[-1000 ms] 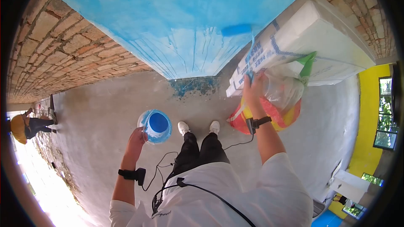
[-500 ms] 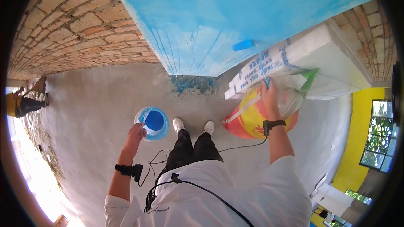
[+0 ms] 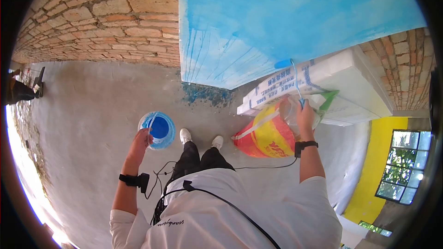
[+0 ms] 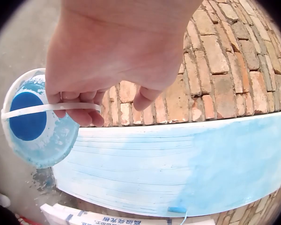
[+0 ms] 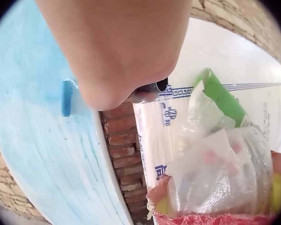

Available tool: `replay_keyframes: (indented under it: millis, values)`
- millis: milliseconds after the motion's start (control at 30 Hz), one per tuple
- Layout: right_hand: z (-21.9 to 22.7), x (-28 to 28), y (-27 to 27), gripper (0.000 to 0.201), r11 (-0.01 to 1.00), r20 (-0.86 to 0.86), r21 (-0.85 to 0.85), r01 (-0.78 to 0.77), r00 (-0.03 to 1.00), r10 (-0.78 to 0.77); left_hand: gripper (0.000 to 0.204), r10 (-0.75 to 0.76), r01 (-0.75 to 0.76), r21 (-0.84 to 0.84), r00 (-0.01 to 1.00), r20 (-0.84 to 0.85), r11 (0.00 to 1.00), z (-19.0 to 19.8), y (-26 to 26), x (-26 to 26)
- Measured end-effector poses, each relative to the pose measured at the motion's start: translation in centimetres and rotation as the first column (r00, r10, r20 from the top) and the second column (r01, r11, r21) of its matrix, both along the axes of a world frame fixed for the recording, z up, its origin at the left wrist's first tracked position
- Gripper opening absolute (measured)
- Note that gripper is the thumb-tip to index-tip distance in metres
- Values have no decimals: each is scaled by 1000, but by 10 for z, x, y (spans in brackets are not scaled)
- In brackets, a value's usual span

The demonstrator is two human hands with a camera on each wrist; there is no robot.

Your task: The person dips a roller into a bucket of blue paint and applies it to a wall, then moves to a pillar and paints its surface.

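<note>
My right hand (image 3: 304,122) grips the handle of a paint roller (image 3: 283,64) with a light-blue wire frame. Its blue roller sleeve (image 5: 66,98) lies against the blue-painted wall section (image 3: 286,14), close to that section's right edge in the head view. Down at my left, my left hand (image 3: 140,144) has its fingers curled round the white carrying handle (image 4: 33,110) of a paint bucket (image 3: 170,142). Deep blue paint (image 4: 27,117) fills the bucket's bottom, and blue smears coat its inner wall.
White wrapped boards (image 3: 272,87) lean by the painted wall's right side. Before them stands a red and yellow sack (image 3: 263,136) with clear plastic on top. Bare brick (image 3: 110,23) flanks the paint. A cable (image 3: 272,167) runs near my shoes (image 3: 185,136); blue splashes (image 3: 205,96) stain the floor.
The roller has come down the wall and toward its right edge, the right hand drawing back toward my body. My head view has turned; the left hand keeps hold of the bucket.
</note>
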State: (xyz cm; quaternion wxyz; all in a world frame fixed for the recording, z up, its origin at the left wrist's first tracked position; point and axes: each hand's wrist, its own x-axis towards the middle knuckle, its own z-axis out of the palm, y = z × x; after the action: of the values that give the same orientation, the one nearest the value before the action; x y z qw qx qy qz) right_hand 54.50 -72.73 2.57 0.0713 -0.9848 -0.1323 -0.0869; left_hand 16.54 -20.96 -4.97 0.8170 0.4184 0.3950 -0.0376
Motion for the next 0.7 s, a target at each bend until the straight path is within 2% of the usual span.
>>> replay_keyframes:
  millis: [33,100,200,300,400,500,533,600,667,700]
  values:
    - [4,-1,-3,27,997,-8,-68,42,999,-42,33,9,-9,-5,1000,3,1000,1,2,-2]
    - [5,1,21,26,999,43,-48,-11,999,13,32,-34,34,13,999,31,999,6,7,-5]
    - [16,3,119,27,978,71,-38,-205,976,207,32,24,-24,10,999,45,1000,21,8,-8]
    - [25,-3,220,28,933,94,14,-361,929,358,32,42,-44,20,998,55,999,18,14,-14]
    - [37,-11,269,30,917,21,28,-397,918,397,32,21,-22,34,998,54,999,21,21,-18]
    - [34,-5,241,31,932,59,-61,-356,931,360,33,60,-61,30,996,60,998,28,25,-22]
    - [31,-1,217,33,939,90,-32,-342,935,343,33,71,-73,20,995,64,997,28,26,-26]
    - [30,1,163,31,974,-54,-85,-210,977,205,32,76,-77,26,996,54,997,27,30,-30]
    - [24,-3,113,30,988,-73,-78,-135,989,129,32,97,-100,32,993,65,995,24,32,-37]
    - [26,-12,107,30,984,-66,-90,-156,986,150,32,95,-98,51,993,66,994,24,33,-40]
